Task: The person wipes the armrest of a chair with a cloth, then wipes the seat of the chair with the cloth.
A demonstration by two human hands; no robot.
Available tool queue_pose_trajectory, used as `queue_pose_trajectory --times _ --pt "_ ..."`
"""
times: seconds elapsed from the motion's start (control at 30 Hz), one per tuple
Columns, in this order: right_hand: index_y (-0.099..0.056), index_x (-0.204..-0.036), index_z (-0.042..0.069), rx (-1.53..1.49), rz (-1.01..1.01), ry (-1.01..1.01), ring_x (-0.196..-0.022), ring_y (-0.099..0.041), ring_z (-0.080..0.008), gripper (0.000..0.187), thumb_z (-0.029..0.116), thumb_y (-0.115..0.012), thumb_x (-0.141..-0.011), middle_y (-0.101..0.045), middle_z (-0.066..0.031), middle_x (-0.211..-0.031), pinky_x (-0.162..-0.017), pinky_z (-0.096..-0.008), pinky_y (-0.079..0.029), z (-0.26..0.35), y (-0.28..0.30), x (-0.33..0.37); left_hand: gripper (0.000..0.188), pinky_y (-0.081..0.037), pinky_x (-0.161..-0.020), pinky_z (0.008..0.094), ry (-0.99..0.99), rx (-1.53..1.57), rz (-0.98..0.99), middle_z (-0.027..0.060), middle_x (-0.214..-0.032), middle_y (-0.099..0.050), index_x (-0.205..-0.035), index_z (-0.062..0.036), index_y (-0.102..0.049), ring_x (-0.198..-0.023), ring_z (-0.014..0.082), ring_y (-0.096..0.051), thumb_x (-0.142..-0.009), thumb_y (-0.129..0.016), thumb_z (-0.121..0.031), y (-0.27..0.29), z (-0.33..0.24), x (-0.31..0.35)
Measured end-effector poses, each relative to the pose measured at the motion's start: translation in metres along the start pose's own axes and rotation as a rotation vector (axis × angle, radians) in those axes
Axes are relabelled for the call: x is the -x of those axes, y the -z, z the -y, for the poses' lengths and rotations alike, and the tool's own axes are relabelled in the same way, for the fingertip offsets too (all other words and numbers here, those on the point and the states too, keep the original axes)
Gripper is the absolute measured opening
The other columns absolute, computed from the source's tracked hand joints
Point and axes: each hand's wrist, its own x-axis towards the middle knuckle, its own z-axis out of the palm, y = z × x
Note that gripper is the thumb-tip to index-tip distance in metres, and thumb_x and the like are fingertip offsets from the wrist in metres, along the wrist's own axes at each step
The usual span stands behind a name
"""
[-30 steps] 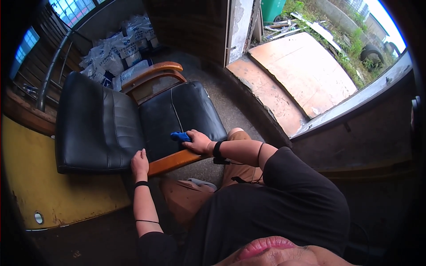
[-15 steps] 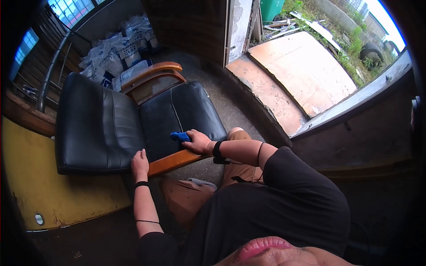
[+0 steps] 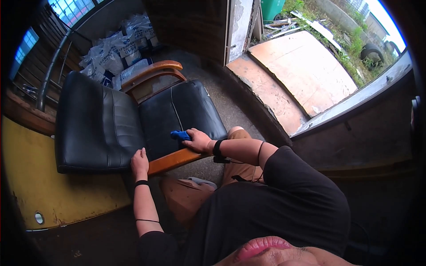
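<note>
A black leather armchair [image 3: 95, 128] with wooden arms stands in front of me, its backrest to the left and its seat [image 3: 182, 106] to the right. My right hand [image 3: 198, 141] is closed on a blue cloth [image 3: 179, 135], which touches the seat beside the near wooden armrest [image 3: 175, 161]. At the back end of that armrest, by the lower corner of the backrest, my left hand [image 3: 140, 162] is closed around the wood; its fingertips are partly hidden. The far armrest [image 3: 157, 68] curves up on the other side of the seat.
White printed plastic sacks [image 3: 115, 53] are heaped behind the chair. To the left are a yellow panel [image 3: 57, 186] and a metal pipe [image 3: 51, 73]. An open doorway at the right leads onto a pale slab [image 3: 306, 66], with a green bin [image 3: 271, 9] outside.
</note>
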Motion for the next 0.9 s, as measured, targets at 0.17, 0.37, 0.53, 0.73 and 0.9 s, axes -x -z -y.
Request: queue_pose_trajectory --times 0.17,0.37,0.53,0.73,0.9 --pt "-0.063 -0.113 0.003 -0.018 -0.013 0.005 -0.112 -0.060 -0.0412 0.044 0.040 -0.068 -0.091 -0.062 -0.0220 -0.115 -0.098 -0.0448 -0.049 0.002 0.000 0.001 0.042 -0.052 -0.075 0.0472 -0.002 -0.010 -0.001 0.0168 -0.082 -0.071 -0.095 -0.0046 -0.071 -0.085 0.0388 -0.068 -0.104 -0.051 -0.041 -0.001 0.001 0.000" --pt "-0.063 -0.114 0.004 -0.022 0.000 -0.016 -0.109 -0.061 -0.0415 0.043 0.040 -0.068 -0.091 -0.062 -0.0215 -0.115 -0.096 -0.0452 -0.049 0.006 0.002 0.002 0.042 -0.052 -0.075 0.0471 -0.009 -0.025 -0.001 0.0163 -0.083 -0.072 -0.096 -0.0049 -0.071 -0.085 0.0388 -0.068 -0.104 -0.051 -0.041 -0.001 0.004 0.000" --pt "-0.063 -0.115 0.004 -0.024 -0.023 0.002 -0.111 -0.061 -0.0416 0.044 0.040 -0.068 -0.091 -0.062 -0.0217 -0.116 -0.097 -0.0450 -0.049 0.000 0.000 0.001 0.042 -0.052 -0.075 0.0469 -0.009 -0.021 0.008 0.0165 -0.083 -0.072 -0.096 -0.0048 -0.071 -0.085 0.0389 -0.068 -0.104 -0.051 -0.041 -0.002 0.002 -0.001" --pt "-0.063 -0.116 0.003 -0.027 0.019 -0.025 -0.112 -0.060 -0.0414 0.044 0.041 -0.068 -0.092 -0.061 -0.0220 -0.117 -0.099 -0.0447 -0.049 0.006 0.002 0.002 0.043 -0.052 -0.075 0.0468 -0.005 -0.019 -0.011 0.0164 -0.082 -0.072 -0.096 -0.0043 -0.071 -0.084 0.0381 -0.068 -0.105 -0.051 -0.041 0.002 0.000 0.002" --pt "-0.063 -0.118 0.004 -0.001 -0.013 0.003 -0.112 -0.061 -0.0414 0.046 0.042 -0.068 -0.091 -0.062 -0.0217 -0.117 -0.098 -0.0452 -0.049 0.002 0.002 0.001 0.042 -0.051 -0.078 0.0535 0.018 0.024 0.040 0.0241 -0.095 -0.069 -0.093 -0.0029 -0.067 -0.092 0.0481 -0.063 -0.104 -0.051 -0.040 0.005 -0.006 0.001"
